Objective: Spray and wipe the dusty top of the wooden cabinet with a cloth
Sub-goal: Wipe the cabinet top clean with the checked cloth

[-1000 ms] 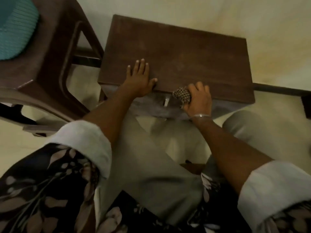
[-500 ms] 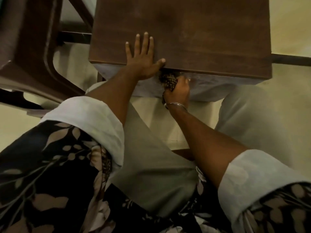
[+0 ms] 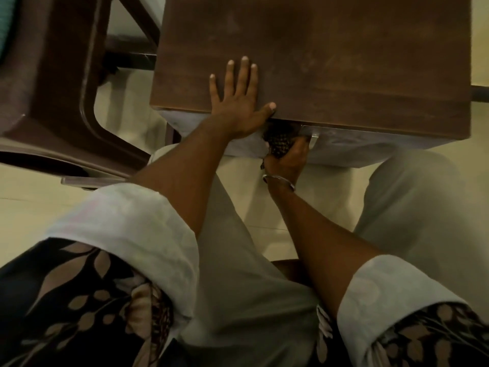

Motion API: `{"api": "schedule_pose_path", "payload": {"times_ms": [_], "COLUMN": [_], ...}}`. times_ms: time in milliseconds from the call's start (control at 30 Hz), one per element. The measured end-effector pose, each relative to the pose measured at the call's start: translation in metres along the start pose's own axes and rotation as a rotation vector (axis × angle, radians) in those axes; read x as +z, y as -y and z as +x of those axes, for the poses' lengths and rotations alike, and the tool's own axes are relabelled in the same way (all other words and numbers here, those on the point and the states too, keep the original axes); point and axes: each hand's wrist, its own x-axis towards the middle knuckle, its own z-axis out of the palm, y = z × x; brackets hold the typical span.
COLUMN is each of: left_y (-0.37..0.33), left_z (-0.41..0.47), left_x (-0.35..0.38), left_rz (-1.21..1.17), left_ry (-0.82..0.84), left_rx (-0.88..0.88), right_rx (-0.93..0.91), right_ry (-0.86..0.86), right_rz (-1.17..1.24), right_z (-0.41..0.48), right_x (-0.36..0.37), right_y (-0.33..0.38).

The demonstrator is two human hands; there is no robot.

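The wooden cabinet (image 3: 330, 56) fills the upper middle, its dark brown top faintly smudged. My left hand (image 3: 238, 99) lies flat on the top near the front edge, fingers spread, thumb at the edge. Below that edge, my right hand (image 3: 287, 160) grips a dark checked cloth (image 3: 277, 140) and presses it against the cabinet's pale front face, just left of a metal handle (image 3: 313, 137). Part of the cloth is hidden under the overhang of the top. No spray bottle is in view.
A dark brown plastic chair (image 3: 55, 83) stands to the left, close to the cabinet, with a teal cushion (image 3: 4, 25) at the frame's edge. My knees in grey trousers (image 3: 412, 197) flank the cabinet front. Pale floor tiles (image 3: 264, 205) lie beneath.
My right hand has carried the cloth leftward, from the front edge down onto the cabinet's front face under the top. The view has moved closer. My left hand stays flat on the top.
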Motion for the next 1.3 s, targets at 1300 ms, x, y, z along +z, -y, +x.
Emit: {"api": "schedule_pose_path", "payload": {"times_ms": [1300], "left_y": [0.004], "left_z": [-0.002], "left_x": [-0.01], "left_rz": [-0.017], "left_ry": [0.005], "left_rx": [-0.004], "right_rx": [0.213], "right_ry": [-0.043], "right_rz": [0.095], "right_z": [-0.004], "right_x": [0.002], "right_y": [0.03]}}
